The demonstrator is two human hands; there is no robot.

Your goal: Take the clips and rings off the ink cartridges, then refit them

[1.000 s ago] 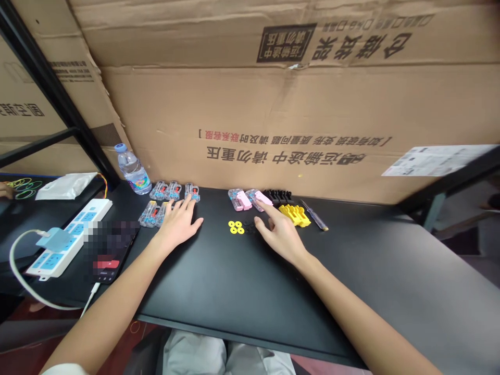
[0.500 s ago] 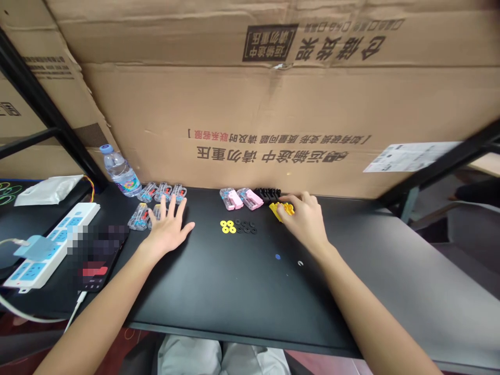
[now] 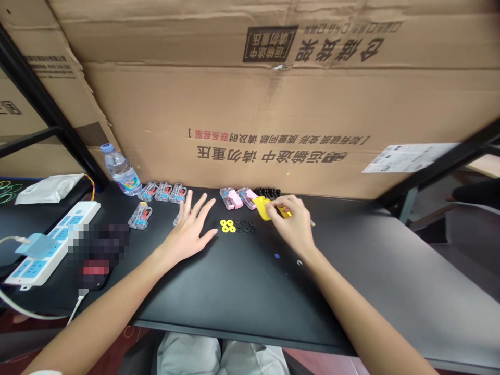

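My left hand (image 3: 191, 229) is palm down with its fingers spread. A clear plastic toy part (image 3: 176, 221) shows partly from under its fingers; the rest is hidden. My right hand (image 3: 292, 221) pinches a yellow plastic piece (image 3: 262, 208) between thumb and fingers, raised near the pink parts. More yellow plastic (image 3: 285, 212) shows behind those fingers. Between the hands lie several small yellow rings (image 3: 223, 223) and several black rings (image 3: 246, 229). Behind them sit two clear parts with pink pieces (image 3: 235, 200) and a row of black plastic pieces (image 3: 269, 193).
At the left, several clear plastic assemblies (image 3: 163, 191) lie beside a water bottle (image 3: 123, 172). A power strip (image 3: 62, 234) and a blurred phone (image 3: 103, 255) are nearer me. A blue disc (image 3: 277, 255) and a small white ring (image 3: 299, 262) lie mid-table. Cardboard (image 3: 273, 104) walls the back.
My left hand has moved right, and a clear part has shifted right along with it. My right hand has moved slightly left, bringing the yellow piece up in front of the pink parts.
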